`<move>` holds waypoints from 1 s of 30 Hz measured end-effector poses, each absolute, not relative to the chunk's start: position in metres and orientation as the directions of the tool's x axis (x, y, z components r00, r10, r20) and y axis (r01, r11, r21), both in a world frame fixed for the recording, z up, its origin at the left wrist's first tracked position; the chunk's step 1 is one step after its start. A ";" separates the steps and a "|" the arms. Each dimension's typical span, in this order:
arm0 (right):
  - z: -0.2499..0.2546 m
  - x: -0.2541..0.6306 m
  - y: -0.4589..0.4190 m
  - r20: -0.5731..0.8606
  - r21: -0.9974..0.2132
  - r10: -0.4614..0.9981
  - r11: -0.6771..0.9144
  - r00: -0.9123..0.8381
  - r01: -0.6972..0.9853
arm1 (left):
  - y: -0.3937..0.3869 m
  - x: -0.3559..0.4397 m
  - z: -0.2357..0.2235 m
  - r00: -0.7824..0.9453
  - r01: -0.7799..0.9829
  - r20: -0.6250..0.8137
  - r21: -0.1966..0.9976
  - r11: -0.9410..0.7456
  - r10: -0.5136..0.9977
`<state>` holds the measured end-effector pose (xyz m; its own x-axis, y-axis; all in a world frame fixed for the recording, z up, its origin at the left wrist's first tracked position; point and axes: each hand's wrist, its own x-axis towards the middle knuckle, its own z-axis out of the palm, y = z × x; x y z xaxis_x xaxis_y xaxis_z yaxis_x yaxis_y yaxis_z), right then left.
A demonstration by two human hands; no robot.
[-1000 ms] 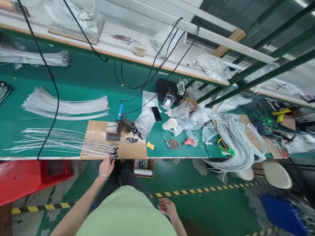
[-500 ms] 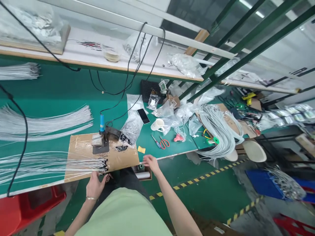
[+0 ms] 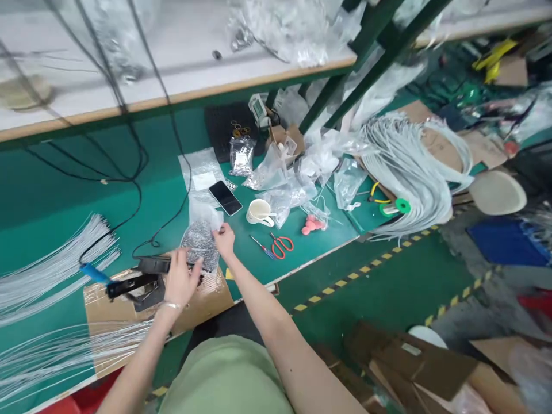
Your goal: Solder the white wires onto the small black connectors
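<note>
On the green table (image 3: 52, 195), just past the far right corner of the cardboard sheet (image 3: 202, 302), lies the clear plastic bag of small dark parts (image 3: 199, 244), and both of our hands are on it. Our right hand (image 3: 224, 238) has its grip closed on the bag's upper right edge, thumb and fingers pinching the film. Our left hand (image 3: 180, 282) lies over the lower left of the bag with fingers spread; motion blur keeps us from telling whether its grip has closed on the film or only rests against it.

To handle the bag well, we judge that the two hands should work against each other: the right pinch holds the edge steady while the left finds the opposite lip, so the film parts without the contents spilling onto the cardboard. The plastic looks thin and crinkled, so a light pull should do; a hard tug could tear it and scatter the small pieces. We should keep the mouth tilted up and low over the cardboard.

Just beside our left hand sits the blue-handled tool (image 3: 92, 273) on its black stand (image 3: 142, 287), and we should keep wrist and sleeve off it, and off the black cable (image 3: 150, 238) running to it. The phone (image 3: 225, 197), the white mug (image 3: 259, 211) and the red scissors (image 3: 282, 244) lie near on the right, apart from the bag. The white wire bundles (image 3: 47, 270) fan out to the left.
</note>
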<state>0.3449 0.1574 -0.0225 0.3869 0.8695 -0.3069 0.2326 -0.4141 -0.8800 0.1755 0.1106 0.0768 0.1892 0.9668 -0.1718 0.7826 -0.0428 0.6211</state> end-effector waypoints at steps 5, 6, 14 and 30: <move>-0.010 0.310 0.116 -0.116 -0.911 0.983 -0.162 0.141 0.380 | 0.230 0.205 0.062 -0.011 0.850 -0.156 0.518 0.092 0.988; -0.007 0.307 0.109 -0.086 -0.912 0.992 -0.116 0.093 0.393 | 0.244 0.208 0.061 -0.046 0.863 -0.165 0.491 0.122 0.985; -0.006 0.313 0.104 -0.016 -0.911 1.000 -0.009 -0.012 0.412 | 0.258 0.208 0.056 -0.060 0.936 -0.263 0.319 0.146 0.963; 0.021 0.371 0.117 -0.257 -0.930 0.929 -0.313 0.265 0.194 | 0.140 0.259 0.092 0.343 0.771 0.010 0.568 -0.287 0.939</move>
<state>0.3706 0.1173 0.0207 0.2650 0.9294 -0.2570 0.1941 -0.3125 -0.9299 0.2589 0.1403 0.0916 0.3429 0.9393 0.0097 0.7710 -0.2874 0.5683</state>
